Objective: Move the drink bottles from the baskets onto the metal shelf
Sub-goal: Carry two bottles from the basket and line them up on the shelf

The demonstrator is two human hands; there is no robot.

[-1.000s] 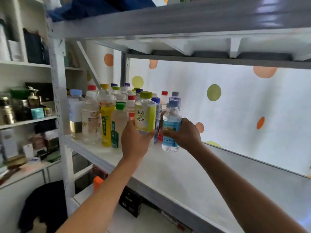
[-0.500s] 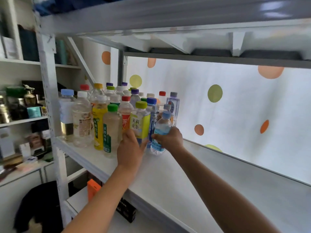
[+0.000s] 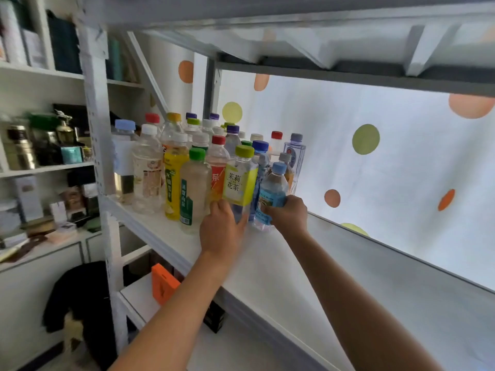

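Already many bottles (image 3: pixel 171 170) stood on shelf (image 3: pixel 281 263), frame centre-left. Tea bottle (image 3: pixel 239 183) grasped by left hand (image 3: pixel 221 228), water bottle (image 3: pixel 270 199) by right hand (image 3: pixel 289 214); both at shelf level, release pending. Baskets unseen; remainder cannot be judged.

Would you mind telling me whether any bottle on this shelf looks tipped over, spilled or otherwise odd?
Nothing stands out. The bottles stand upright and capped on the shelf, with no spill visible; both hands each grip one bottle at the group's edge.
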